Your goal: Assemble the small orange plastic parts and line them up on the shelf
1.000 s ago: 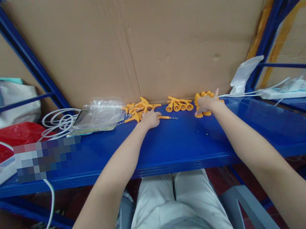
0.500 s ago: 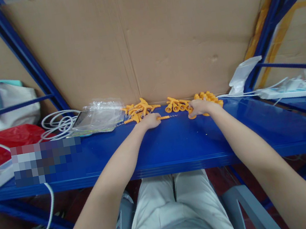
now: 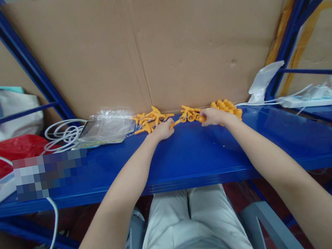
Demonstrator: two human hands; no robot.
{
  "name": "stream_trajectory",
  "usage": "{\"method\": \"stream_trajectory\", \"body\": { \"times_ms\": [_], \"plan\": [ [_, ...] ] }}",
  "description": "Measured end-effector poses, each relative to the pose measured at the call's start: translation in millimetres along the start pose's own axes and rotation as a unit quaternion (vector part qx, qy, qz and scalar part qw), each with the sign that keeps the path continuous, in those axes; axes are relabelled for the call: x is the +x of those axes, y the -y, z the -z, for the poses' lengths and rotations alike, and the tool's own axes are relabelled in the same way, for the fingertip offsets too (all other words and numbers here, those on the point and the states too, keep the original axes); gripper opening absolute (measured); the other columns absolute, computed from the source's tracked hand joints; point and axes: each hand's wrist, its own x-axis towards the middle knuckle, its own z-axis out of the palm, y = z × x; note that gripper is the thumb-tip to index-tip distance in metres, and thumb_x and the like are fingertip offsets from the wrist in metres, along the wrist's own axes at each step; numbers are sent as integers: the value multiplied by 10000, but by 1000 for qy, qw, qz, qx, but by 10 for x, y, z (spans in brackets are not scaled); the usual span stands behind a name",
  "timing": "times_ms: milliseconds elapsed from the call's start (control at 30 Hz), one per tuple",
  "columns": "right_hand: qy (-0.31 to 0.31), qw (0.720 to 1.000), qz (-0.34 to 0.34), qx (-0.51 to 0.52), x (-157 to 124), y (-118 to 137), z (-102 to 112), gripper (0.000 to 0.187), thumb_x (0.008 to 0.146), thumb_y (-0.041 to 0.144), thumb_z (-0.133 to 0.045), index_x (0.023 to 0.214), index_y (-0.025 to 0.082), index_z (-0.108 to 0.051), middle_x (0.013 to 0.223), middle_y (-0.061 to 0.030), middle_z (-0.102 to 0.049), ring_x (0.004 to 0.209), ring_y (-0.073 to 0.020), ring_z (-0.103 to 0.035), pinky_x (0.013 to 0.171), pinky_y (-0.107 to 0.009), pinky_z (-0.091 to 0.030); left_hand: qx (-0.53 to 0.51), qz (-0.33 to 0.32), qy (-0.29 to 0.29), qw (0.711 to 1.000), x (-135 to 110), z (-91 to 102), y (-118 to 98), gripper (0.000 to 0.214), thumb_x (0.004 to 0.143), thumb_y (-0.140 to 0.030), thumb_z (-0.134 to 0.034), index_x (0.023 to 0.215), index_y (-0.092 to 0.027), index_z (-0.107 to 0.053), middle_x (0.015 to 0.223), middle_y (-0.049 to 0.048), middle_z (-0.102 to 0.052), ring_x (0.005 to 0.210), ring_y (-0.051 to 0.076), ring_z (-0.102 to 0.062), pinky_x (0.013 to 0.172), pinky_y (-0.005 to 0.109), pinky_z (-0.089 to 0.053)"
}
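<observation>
Since the earlier frame, the orange screw-shaped part (image 3: 178, 122) tips upward at its right end and the right hand (image 3: 215, 116) sits farther left. At far left, a canvas bag (image 3: 21, 114) bears illegible dark lettering. Near the worktop's (image 3: 187, 155) rear edge, the left hand (image 3: 163, 131) pinches that part beside an orange pile (image 3: 155, 115); the right hand grips a second orange part (image 3: 201, 118) beside an orange cluster (image 3: 227, 105).

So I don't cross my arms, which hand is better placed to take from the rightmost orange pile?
Probably your right hand: it is right by that pile. The left hand is farther off, beyond the middle row, and is pinching an orange rod.
</observation>
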Motion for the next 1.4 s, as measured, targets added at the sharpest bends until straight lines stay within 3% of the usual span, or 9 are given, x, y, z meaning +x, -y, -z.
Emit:
{"method": "stream_trajectory", "body": {
  "times_ms": [300, 633, 833, 967, 1133, 1400],
  "plan": [
    [-61, 992, 107, 16, 124, 18, -104, 249, 848, 164, -701, 1093, 151, -738, 1181, -123, -763, 1089, -259, -705, 943, -331, -507, 16, -20, 5, 1000, 4, -6, 13, 285, 953, -241, -505, 1227, -231, -585, 1246, 84, -740, 1136, 254, -705, 933, 338, -535],
    [-99, 984, 142, 54, 191, -105, -210, 357, 857, 150, -675, 1203, 205, -745, 1310, -120, -714, 1260, -289, -645, 1096, -433, -465, 24, -20, -6, 999, 34, -49, 33, 278, 936, -254, -513, 1194, -228, -615, 1183, 81, -759, 1085, 253, -714, 904, 330, -535],
    [-95, 983, 145, 67, 177, -114, -209, 390, 860, 119, -667, 1237, 192, -738, 1292, -128, -712, 1248, -275, -645, 1102, -429, -466, 25, 4, -14, 1000, 1, -26, -3, 291, 923, -257, -532, 1186, -221, -650, 1176, 89, -764, 1088, 273, -716, 916, 345, -540],
    [-92, 977, 177, 80, 163, -35, -208, 397, 867, 117, -657, 1243, 216, -738, 1287, -106, -724, 1237, -269, -653, 1110, -428, -465, -9, -5, -46, 999, -8, -27, -29, 344, 922, -257, -537, 1246, -223, -646, 1190, 94, -759, 1092, 283, -710, 951, 378, -540],
    [-113, 968, 198, 101, 185, 10, -235, 399, 877, 123, -645, 1254, 219, -735, 1327, -93, -713, 1287, -266, -630, 1122, -437, -462, -79, -20, -72, 994, 30, -77, -7, 364, 908, -240, -554, 1266, -242, -618, 1013, 41, -769, 924, 227, -722, 880, 345, -552],
    [-101, 968, 201, 115, 159, 36, -238, 425, 870, 106, -635, 1271, 209, -732, 1345, -115, -706, 1296, -280, -632, 1141, -458, -455, -13, -12, -125, 992, -25, -18, -16, 314, 926, -302, -561, 1224, -244, -641, 1105, 81, -763, 1053, 270, -711, 897, 355, -541]
  ]
}}
